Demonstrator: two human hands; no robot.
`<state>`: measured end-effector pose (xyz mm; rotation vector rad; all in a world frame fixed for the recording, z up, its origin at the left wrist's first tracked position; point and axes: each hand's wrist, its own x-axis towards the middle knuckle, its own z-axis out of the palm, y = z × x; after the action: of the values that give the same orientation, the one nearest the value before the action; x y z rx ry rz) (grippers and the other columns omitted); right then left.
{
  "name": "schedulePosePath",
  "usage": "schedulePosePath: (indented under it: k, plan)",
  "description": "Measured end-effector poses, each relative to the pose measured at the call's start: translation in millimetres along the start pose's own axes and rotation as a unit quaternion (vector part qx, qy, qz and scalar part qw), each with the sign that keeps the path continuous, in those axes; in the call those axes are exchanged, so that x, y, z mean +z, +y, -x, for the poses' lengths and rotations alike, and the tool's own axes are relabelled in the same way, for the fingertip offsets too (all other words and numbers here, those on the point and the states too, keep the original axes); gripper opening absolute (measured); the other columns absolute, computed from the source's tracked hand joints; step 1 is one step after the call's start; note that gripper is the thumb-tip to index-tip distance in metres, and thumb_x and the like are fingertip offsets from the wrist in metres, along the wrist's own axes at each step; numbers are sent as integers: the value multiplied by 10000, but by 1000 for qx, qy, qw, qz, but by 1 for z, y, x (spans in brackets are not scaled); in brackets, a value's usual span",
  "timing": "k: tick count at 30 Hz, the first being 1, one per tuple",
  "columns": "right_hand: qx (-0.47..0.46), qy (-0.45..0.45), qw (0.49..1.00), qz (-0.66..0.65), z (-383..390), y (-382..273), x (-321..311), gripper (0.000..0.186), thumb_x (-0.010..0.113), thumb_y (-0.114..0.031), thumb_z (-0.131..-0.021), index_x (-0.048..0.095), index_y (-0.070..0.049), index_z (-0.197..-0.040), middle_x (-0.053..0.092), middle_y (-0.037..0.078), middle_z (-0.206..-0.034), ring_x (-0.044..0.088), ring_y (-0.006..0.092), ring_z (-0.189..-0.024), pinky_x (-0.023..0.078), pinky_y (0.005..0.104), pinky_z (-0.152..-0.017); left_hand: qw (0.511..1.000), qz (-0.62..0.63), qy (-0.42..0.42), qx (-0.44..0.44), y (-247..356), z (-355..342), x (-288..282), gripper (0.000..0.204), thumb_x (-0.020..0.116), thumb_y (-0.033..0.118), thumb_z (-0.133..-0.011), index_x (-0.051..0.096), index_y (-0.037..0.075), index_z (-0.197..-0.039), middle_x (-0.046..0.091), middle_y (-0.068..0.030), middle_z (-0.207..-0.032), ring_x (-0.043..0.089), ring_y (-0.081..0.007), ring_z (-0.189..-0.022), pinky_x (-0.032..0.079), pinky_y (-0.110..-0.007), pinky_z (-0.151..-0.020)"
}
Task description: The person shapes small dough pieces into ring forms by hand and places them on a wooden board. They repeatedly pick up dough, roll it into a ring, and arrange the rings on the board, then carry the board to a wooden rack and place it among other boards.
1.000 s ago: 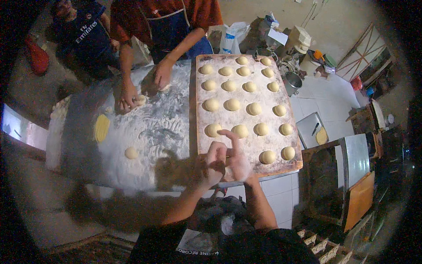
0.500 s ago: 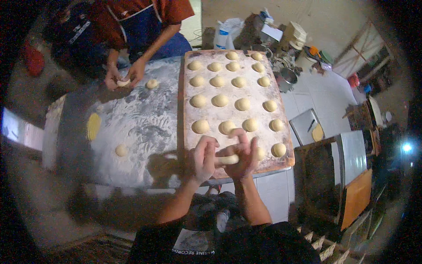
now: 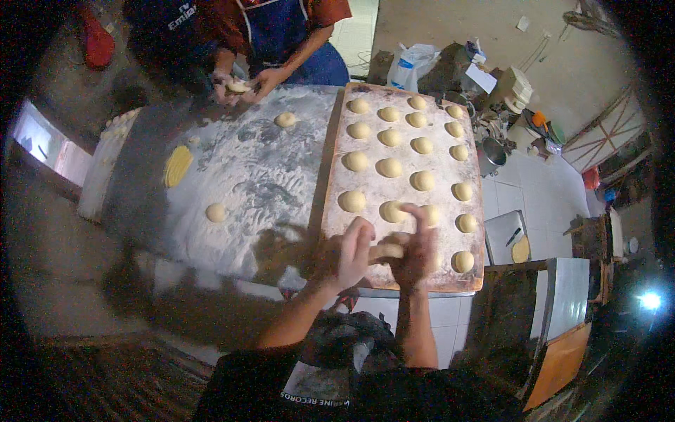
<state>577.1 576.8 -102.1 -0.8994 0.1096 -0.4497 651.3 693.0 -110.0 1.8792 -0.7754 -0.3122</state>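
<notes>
A small piece of pale dough (image 3: 386,252) is between my two hands, over the near edge of the floured wooden board (image 3: 383,278). My left hand (image 3: 351,253) grips its left end, thumb raised. My right hand (image 3: 416,254) is around the other end, its fingers curled and smeared by motion. Several round dough balls (image 3: 389,167) sit in rows on the board beyond my hands. Part of the near row is hidden behind my right hand.
Left of the board, a floured dark table (image 3: 281,169) bears a lone dough ball (image 3: 215,212), another dough piece (image 3: 285,119) and a flat yellow dough piece (image 3: 178,167). Across it, a co-worker's hands (image 3: 242,88) hold dough. A tray with a knife (image 3: 514,236) lies at right.
The whole view has shifted, so the table and board appear farther right. My hands still hold the dough between them, with the fingers turned slightly. The co-worker still handles a dough piece.
</notes>
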Motion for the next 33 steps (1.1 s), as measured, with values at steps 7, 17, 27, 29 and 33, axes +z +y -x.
schedulePosePath:
  k: [7,17,27,29,33]
  plan:
    - [217,-7,965,150,-7,4,2,505,485,-449,-934,441,-115,-1310,505,9,-661,412,80,-510,311,222,-453,989,95,85,-73,-30,-3,-16,260,413,257,-1006,524,22,-1016,621,-156,-859,628,-248,-776,470,-375,-684]
    - [148,-4,706,692,-5,51,-14,718,663,-255,-833,273,-105,-1416,598,239,-971,590,434,-906,457,526,-791,969,-170,-53,-172,-74,15,-30,603,626,270,-867,346,49,-1353,440,-345,-1278,461,-516,-1146,422,-530,-940]
    - [96,160,719,669,-18,28,-62,256,590,-220,-893,561,-52,-1084,626,207,-858,627,330,-790,480,443,-715,983,-150,-33,-98,-68,-51,-21,474,634,236,-859,480,36,-1261,468,-327,-1240,523,-467,-1093,454,-498,-904]
    - [143,171,665,713,-43,36,-83,247,556,-246,-899,562,-41,-1038,623,232,-864,621,389,-848,480,465,-697,964,-260,-30,-37,-66,-75,-3,402,617,229,-871,510,29,-1203,554,-270,-1101,570,-419,-1007,467,-481,-861]
    - [57,107,696,708,-73,51,-80,269,669,-199,-830,552,7,-958,648,184,-900,615,308,-710,484,397,-644,993,-50,-106,18,-83,-75,-9,298,665,226,-850,548,26,-1038,605,-201,-1046,609,-348,-938,495,-431,-810]
